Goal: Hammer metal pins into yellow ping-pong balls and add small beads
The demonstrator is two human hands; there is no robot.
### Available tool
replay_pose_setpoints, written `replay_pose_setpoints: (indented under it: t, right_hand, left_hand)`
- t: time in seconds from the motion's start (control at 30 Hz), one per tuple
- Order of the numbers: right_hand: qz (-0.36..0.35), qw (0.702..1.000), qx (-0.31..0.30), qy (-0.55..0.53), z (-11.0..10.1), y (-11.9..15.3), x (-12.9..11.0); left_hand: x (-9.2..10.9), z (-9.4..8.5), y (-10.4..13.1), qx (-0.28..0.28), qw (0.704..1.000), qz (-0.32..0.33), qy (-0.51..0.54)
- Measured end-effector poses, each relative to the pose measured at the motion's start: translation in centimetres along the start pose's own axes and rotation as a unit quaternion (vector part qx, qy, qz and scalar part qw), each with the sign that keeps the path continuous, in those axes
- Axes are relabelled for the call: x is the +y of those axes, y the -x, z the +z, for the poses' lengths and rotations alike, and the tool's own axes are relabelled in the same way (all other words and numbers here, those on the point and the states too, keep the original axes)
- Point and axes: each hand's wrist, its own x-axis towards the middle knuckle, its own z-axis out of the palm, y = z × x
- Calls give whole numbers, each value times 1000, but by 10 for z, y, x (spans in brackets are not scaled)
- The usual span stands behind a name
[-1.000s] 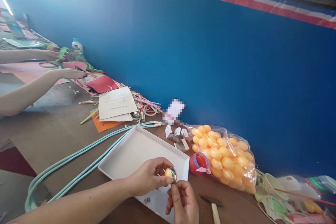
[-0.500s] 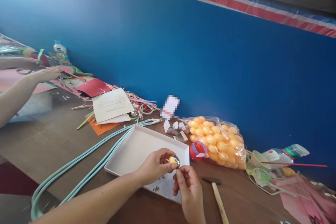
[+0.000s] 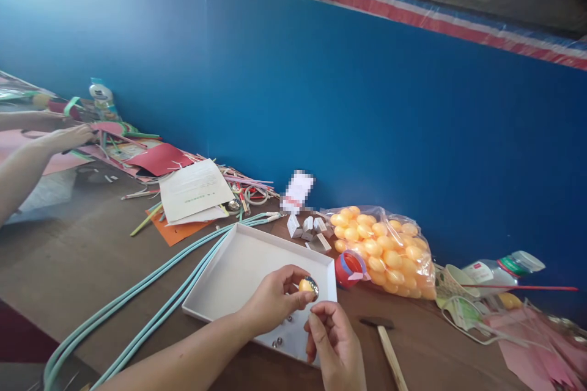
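Observation:
My left hand (image 3: 277, 294) is closed around an orange ball (image 3: 304, 285) with a shiny silver, dotted cap on its right side. Just below and to the right of it, my right hand (image 3: 337, 339) has thumb and forefinger pressed together. Whatever those fingertips pinch is too small to make out. Both hands are over the right part of a shallow white box lid (image 3: 238, 259). Several small silver beads (image 3: 277, 342) lie in the lid near my right hand. A hammer (image 3: 387, 348) with a wooden handle rests to the right.
A clear bag of orange balls (image 3: 380, 250) stands behind the lid, beside a red roll (image 3: 346, 269). Light-blue cords (image 3: 151, 278) run along the left. Papers (image 3: 195, 189) and sticks lie farther back. Another person's hand (image 3: 68, 137) works at far left. A plastic bottle (image 3: 499, 269) lies right.
My right fingertips have drawn slightly down and away from the ball. The other person's hands have shifted left. The whole view has moved a little.

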Motion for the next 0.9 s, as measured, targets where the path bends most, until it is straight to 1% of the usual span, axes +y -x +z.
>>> replay_pose_setpoints:
  t: [0.2,0.43,0.53,0.67,0.9]
  right_hand:
    - [9,1000,20,-8,-1,-3,1]
    - [30,998,56,-3,-2,-3,8]
    - [32,997,70,-4,0,-2,6]
    - [30,997,73,5,-1,-4,6]
    - [34,997,68,4,-4,-7,10]
  left_hand:
    - [2,2,1,3,1000,-11,-16]
    - [2,2,4,-2,1000,-3,-28]
    - [2,3,5,2,998,7,-56]
    - [6,3,6,8,997,12,-76]
    - [6,3,5,0,999,0,-50]
